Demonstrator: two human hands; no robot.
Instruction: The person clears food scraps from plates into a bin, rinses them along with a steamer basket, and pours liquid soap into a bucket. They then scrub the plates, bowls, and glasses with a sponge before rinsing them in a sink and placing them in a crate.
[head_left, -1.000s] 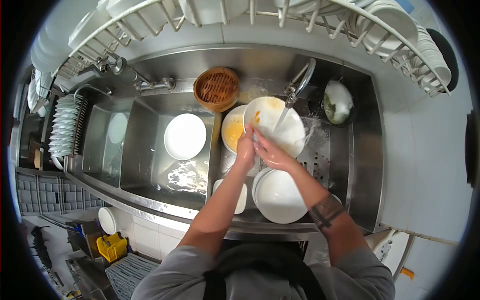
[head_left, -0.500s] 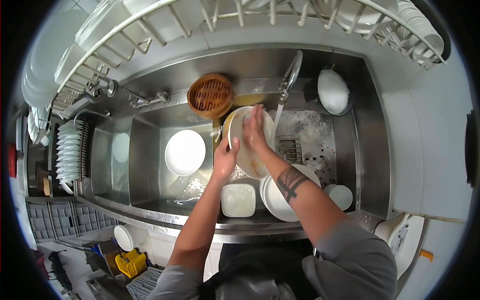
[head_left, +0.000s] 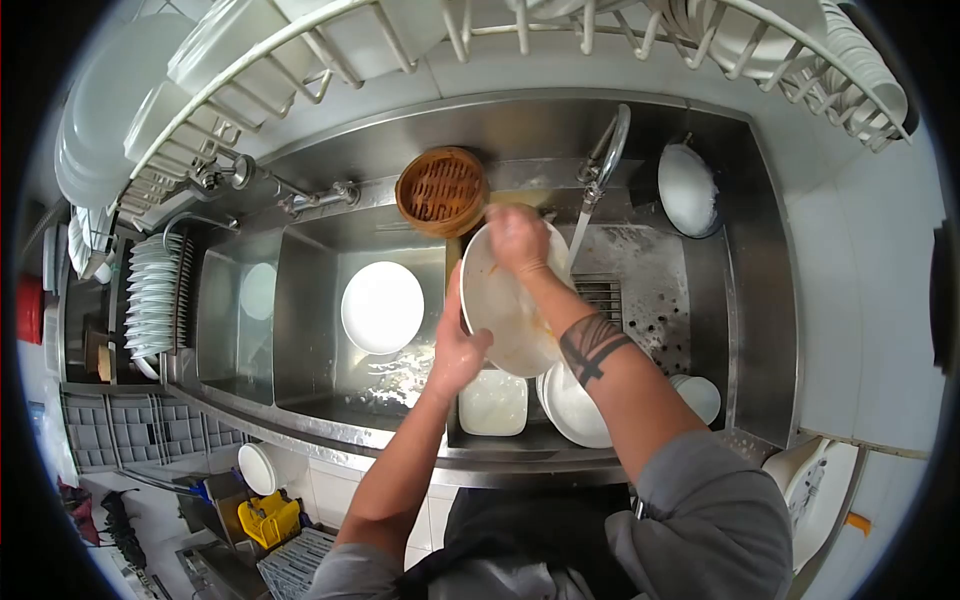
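Note:
My left hand (head_left: 462, 345) grips the left edge of a large white plate (head_left: 515, 310), with the thumb on its upper face. The plate is tilted over the divider between two sink basins and carries yellow-brown smears. My right hand (head_left: 519, 238), blurred and curled like a fist, presses near the plate's upper rim; whatever lies under its fingers is hidden. Below the plate sit a square white dish (head_left: 493, 404) and a stack of white plates (head_left: 577, 408), partly covered by my right forearm. Beside the plate, water runs from the faucet (head_left: 596, 185).
A round bamboo steamer (head_left: 441, 192) stands at the back ledge. One white plate (head_left: 383, 308) lies in the middle basin. A foam-filled bowl (head_left: 688, 190) is at back right. Overhead hangs a white dish rack (head_left: 310, 45); another rack of plates (head_left: 152, 297) stands left.
My right hand has gone from flat, extended fingers on the plate to a curled shape near its upper rim. My left hand has slid lower along the edge, and the plate has turned slightly.

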